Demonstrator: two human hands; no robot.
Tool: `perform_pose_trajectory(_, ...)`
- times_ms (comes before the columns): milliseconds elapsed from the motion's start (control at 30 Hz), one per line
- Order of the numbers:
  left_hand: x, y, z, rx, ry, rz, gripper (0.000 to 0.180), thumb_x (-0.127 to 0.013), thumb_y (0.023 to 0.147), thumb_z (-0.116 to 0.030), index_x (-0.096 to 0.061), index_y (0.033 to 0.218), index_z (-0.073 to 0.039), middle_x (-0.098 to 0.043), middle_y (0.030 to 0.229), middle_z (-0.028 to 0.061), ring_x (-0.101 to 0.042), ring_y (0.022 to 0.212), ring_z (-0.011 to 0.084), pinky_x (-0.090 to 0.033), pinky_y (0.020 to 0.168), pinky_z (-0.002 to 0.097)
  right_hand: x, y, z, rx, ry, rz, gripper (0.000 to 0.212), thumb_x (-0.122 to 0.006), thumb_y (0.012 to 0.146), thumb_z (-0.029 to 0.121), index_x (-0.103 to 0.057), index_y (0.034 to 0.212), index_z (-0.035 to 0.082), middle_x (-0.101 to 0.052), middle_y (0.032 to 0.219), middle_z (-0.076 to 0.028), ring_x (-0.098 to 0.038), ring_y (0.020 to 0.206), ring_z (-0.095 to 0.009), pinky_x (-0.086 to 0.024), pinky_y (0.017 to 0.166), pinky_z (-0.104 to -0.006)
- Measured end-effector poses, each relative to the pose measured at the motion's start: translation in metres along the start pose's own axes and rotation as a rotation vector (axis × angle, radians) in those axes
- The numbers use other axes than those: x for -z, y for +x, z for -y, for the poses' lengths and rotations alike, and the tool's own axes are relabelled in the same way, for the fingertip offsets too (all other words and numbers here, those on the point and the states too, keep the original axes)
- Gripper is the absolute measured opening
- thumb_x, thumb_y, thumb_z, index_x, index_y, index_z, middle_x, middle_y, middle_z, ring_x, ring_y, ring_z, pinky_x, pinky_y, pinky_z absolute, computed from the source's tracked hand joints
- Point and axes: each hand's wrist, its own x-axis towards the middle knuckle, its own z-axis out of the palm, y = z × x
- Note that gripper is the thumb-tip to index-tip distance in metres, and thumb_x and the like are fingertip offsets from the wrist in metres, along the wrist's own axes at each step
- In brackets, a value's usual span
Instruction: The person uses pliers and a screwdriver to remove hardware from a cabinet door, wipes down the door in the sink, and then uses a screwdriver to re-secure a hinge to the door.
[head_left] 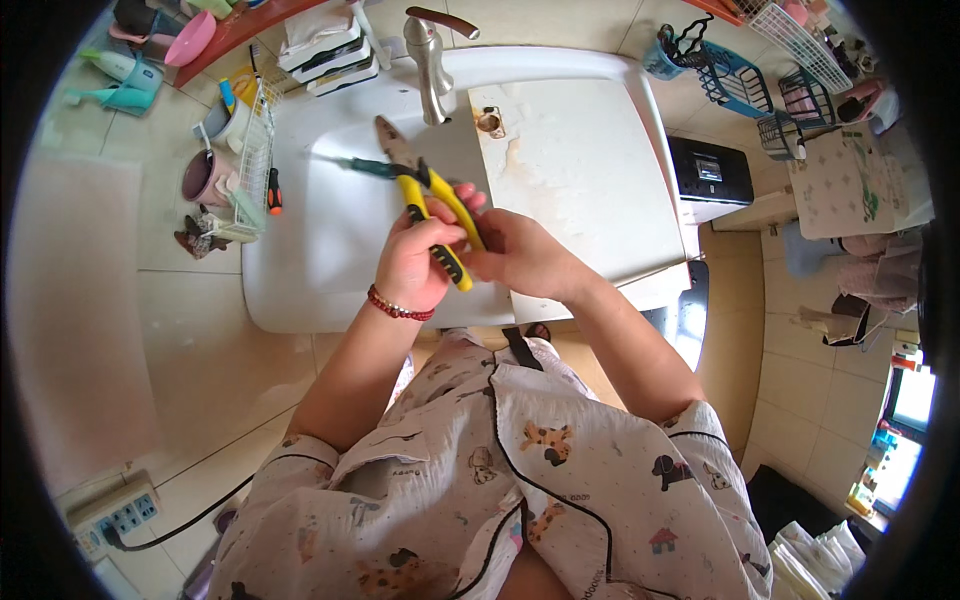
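Over the white washbasin, my left hand is closed around the handles of a pair of pliers. Their grips are yellow and black; the brownish, rusty-looking jaws point up and away. My right hand closes on the far-right handle, its fingers partly behind it. Behind the pliers a thin dark green handle sticks out to the left, its pale tip blurred. What it belongs to, and which hand holds it, I cannot tell.
A white board covers the basin's right part. The tap stands at the back. To the left, a wire rack holds cups, with a red-black screwdriver beside it. Baskets hang at the right.
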Motion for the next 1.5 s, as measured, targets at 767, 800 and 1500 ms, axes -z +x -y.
perform_pose_trajectory(767,0.043,-0.011,-0.076,0.04,1.392,0.006,0.055,-0.043,0.057,0.007,-0.058,0.109,-0.002,-0.049,0.119,0.0129,-0.048,0.107,0.0223,-0.037,0.089,0.0276,0.051,-0.047,-0.053,-0.02,-0.119,-0.755,0.021,-0.062,0.084,0.018,-0.058,0.083,-0.003,-0.062,0.069,-0.01,-0.06,0.064,-0.019,-0.048,0.061,-0.0288)
perform_pose_trajectory(800,0.052,-0.013,-0.076,0.048,1.394,0.014,0.055,-0.043,0.057,0.007,-0.058,0.109,-0.002,-0.049,0.119,0.0129,-0.048,0.107,0.0223,-0.037,0.089,0.0276,0.055,-0.056,-0.057,-0.005,-0.246,-0.724,0.02,-0.064,0.081,0.016,-0.058,0.086,-0.002,-0.063,0.076,-0.011,-0.061,0.071,-0.02,-0.048,0.066,-0.0291)
perform_pose_trajectory(1500,0.05,0.012,-0.019,0.293,2.004,0.858,0.044,-0.05,0.061,0.002,-0.055,0.104,0.004,-0.04,0.12,0.0235,-0.038,0.114,0.0368,-0.033,0.099,0.0363,0.007,-0.064,-0.088,0.109,-0.577,-0.485,0.044,-0.075,0.061,0.017,-0.062,0.101,0.002,-0.043,0.129,-0.02,-0.038,0.123,-0.033,-0.034,0.101,-0.0354)
